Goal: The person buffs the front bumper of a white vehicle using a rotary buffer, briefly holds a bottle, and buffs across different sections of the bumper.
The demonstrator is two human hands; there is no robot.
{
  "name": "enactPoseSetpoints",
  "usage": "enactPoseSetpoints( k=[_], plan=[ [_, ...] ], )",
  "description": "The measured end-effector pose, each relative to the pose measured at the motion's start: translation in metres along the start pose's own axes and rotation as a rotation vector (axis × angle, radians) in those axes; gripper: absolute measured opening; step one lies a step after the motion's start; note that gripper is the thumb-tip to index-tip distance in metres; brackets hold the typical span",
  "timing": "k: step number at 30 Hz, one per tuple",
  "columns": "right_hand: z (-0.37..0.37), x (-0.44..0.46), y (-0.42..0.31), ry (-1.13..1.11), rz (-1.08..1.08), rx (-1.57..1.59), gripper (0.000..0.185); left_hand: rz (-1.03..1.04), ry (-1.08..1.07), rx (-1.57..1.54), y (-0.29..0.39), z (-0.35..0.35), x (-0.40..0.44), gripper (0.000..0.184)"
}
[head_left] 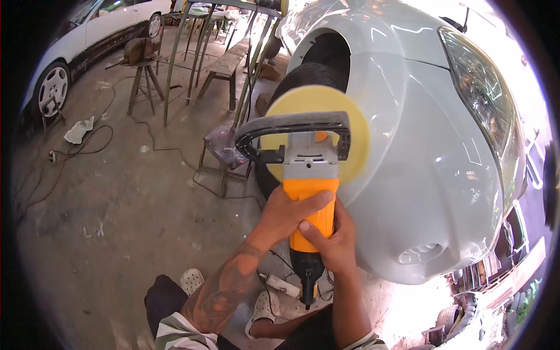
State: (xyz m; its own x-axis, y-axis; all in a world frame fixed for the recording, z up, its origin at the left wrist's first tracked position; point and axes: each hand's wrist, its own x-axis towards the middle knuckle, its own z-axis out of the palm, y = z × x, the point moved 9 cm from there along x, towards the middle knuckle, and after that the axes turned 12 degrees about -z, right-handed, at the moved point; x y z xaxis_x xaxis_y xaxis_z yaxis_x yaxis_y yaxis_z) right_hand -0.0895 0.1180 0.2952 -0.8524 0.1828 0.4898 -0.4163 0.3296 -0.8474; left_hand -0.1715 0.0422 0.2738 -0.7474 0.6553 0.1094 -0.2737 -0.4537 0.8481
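Note:
An orange and black power polisher [310, 224] with a grey head and a black loop handle is held upright in the middle of the view. My left hand [286, 213] wraps round its orange body from the left, thumb across the front. Lower down on the right side, my right hand [337, 242] grips the same body. Behind the handle, the round yellow pad [356, 140] looks blurred and lies over the edge of the light grey car fender [379, 111], beside the wheel arch. Whether the pad touches the paint cannot be told.
A white car [111, 26] stands at the upper left. Metal frames, a wooden bench [230, 61] and a stool [143, 76] are on the concrete floor. A cable [169, 149] runs across it. Car parts [461, 318] lie at the lower right.

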Motion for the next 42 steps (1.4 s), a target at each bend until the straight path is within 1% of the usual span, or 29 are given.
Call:
enactPoseSetpoints(
  k=[4, 6, 10, 12, 13, 15, 19, 22, 24, 25, 27, 29, 31, 33, 34, 35, 36, 37, 38, 39, 40, 41, 42],
  plan=[
    [-0.002, -0.01, 0.001, 0.032, 0.007, -0.003, 0.073, -0.01, -0.019, 0.072, 0.005, 0.003, -0.005, 0.046],
    [-0.009, -0.016, 0.002, 0.072, -0.059, -0.056, 0.075, 0.013, -0.076, 0.166, 0.01, 0.014, -0.009, 0.045],
    [-0.016, -0.021, -0.001, 0.109, -0.08, -0.012, 0.076, 0.052, -0.135, 0.16, 0.003, 0.026, -0.008, 0.046],
    [-0.02, -0.023, 0.002, 0.11, -0.075, -0.038, 0.078, 0.003, -0.109, 0.103, -0.004, 0.025, -0.009, 0.046],
    [-0.023, -0.024, -0.002, 0.129, -0.086, -0.039, 0.078, 0.004, -0.128, 0.115, -0.005, 0.028, -0.01, 0.046],
    [-0.026, -0.028, -0.015, 0.134, -0.135, -0.166, 0.08, -0.021, -0.143, 0.056, -0.006, 0.031, -0.012, 0.046],
    [-0.032, -0.034, -0.033, 0.171, -0.161, -0.124, 0.083, -0.051, -0.163, 0.125, -0.004, 0.045, -0.016, 0.047],
    [-0.039, -0.042, -0.041, 0.19, -0.146, -0.141, 0.087, -0.018, -0.2, 0.084, 0.001, 0.057, -0.022, 0.048],
    [-0.043, -0.049, -0.051, 0.194, -0.159, -0.141, 0.09, -0.011, -0.161, 0.146, 0.008, 0.063, -0.031, 0.048],
    [-0.045, -0.052, -0.056, 0.184, -0.166, -0.139, 0.092, -0.008, -0.181, 0.157, 0.01, 0.069, -0.035, 0.048],
    [-0.051, -0.06, -0.066, 0.219, -0.193, -0.145, 0.094, -0.046, -0.171, 0.236, 0.011, 0.077, -0.042, 0.049],
    [-0.057, -0.064, -0.076, 0.255, -0.216, -0.148, 0.095, -0.026, -0.175, 0.257, 0.02, 0.089, -0.05, 0.048],
    [-0.063, -0.07, -0.083, 0.247, -0.188, -0.116, 0.099, -0.005, -0.183, 0.285, 0.024, 0.1, -0.055, 0.048],
    [-0.068, -0.077, -0.092, 0.286, -0.217, -0.077, 0.099, -0.012, -0.174, 0.304, 0.024, 0.105, -0.062, 0.057],
    [-0.07, -0.081, -0.097, 0.294, -0.23, -0.034, 0.099, -0.012, -0.201, 0.328, 0.02, 0.108, -0.065, 0.057],
    [-0.074, -0.087, -0.107, 0.326, -0.246, -0.029, 0.099, -0.009, -0.253, 0.224, 0.017, 0.109, -0.068, 0.064],
    [-0.074, -0.093, -0.111, 0.319, -0.17, 0.013, 0.098, -0.008, -0.304, 0.119, 0.016, 0.113, -0.071, 0.071],
    [-0.076, -0.099, -0.112, 0.31, -0.097, 0.057, 0.097, -0.008, -0.329, 0.144, 0.015, 0.12, -0.075, 0.071],
    [-0.082, -0.104, -0.116, 0.335, -0.114, 0.064, 0.097, -0.025, -0.317, 0.154, 0.012, 0.125, -0.078, 0.075],
    [-0.083, -0.11, -0.116, 0.319, -0.087, 0.071, 0.096, -0.043, -0.301, 0.162, 0.01, 0.129, -0.083, 0.08],
    [-0.084, -0.115, -0.116, 0.302, -0.062, 0.078, 0.095, -0.043, -0.316, 0.185, 0.009, 0.135, -0.087, 0.08],
    [-0.09, -0.12, -0.12, 0.323, -0.08, 0.087, 0.095, -0.017, -0.329, 0.173, 0.012, 0.142, -0.091, 0.079],
    [-0.094, -0.126, -0.123, 0.313, -0.082, 0.096, 0.097, 0.011, -0.345, 0.161, 0.015, 0.15, -0.092, 0.077]
  ],
)
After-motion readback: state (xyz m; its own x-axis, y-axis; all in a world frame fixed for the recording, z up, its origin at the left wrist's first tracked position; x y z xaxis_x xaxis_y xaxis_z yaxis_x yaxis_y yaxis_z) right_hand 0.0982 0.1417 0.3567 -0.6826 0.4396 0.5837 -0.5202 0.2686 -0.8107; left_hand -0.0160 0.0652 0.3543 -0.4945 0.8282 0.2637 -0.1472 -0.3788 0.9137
